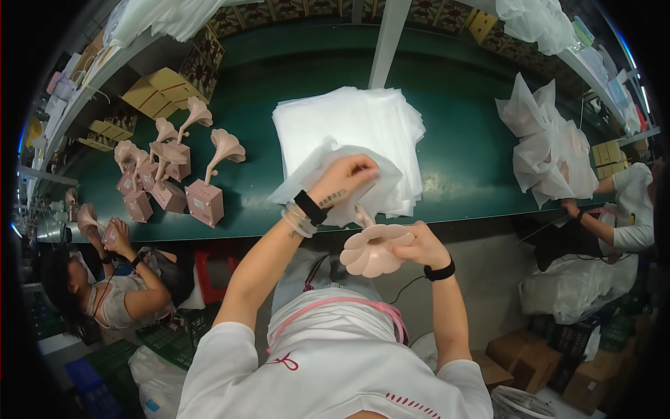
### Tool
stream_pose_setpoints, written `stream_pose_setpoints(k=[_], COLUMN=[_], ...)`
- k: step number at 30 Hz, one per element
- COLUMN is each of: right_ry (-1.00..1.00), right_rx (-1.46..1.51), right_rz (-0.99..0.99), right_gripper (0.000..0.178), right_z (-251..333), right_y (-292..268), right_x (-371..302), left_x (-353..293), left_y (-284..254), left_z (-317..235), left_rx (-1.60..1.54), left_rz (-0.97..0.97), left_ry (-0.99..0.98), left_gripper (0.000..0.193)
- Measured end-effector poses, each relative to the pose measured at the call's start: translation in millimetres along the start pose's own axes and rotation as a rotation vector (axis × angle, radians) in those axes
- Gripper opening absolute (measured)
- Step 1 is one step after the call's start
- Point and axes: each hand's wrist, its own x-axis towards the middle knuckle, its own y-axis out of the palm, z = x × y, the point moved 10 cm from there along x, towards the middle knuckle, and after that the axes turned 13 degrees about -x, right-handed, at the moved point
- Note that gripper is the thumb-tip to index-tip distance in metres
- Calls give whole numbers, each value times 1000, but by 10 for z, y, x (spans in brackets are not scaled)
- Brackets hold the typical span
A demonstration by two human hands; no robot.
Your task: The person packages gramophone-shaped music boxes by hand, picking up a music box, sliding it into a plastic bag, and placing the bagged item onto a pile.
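Observation:
In my right hand (422,248) is a pink toy-like gramophone (371,253), gripped at the rim of its flower-shaped horn. The horn faces up toward me, and its lower part goes under a thin translucent white bag (380,183). The base is hidden there. My left hand (345,178) lies over that bag with fingers curled and pressed together on it; the exact pinch is hard to see. Beneath is a thick stack of white bags or sheets (349,119) on the green table (467,140).
Several pink gramophones (204,201) stand on the left of the table. Wrapped ones (551,153) lie heaped at the right. A co-worker (125,286) at the left holds another gramophone; a second person (628,206) sits at the right. A grey post (389,45) rises at the back.

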Motion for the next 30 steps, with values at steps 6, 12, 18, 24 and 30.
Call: stream_pose_setpoints(k=[6,12,18,24,30], right_ry=[-34,-186,-202,-130,-10], right_rx=[406,980,1176,778,357], right_rz=[-240,-439,-533,-492,-521], right_gripper=[36,60,63,46,33], right_z=[-320,-453,-441,-255,-142], right_y=[-72,-60,228,93,-27], right_x=[21,-82,143,287,715], left_x=[-523,-1228,-491,-553,-791], left_y=[-224,-657,-197,-547,-901], left_z=[136,1381,1811,1017,1354], left_rx=[-624,-1080,-1241,79,-37], left_rz=[-45,-827,-379,-358,-374], left_ry=[-82,-312,-168,-95,-296], left_gripper=[27,46,47,25,28])
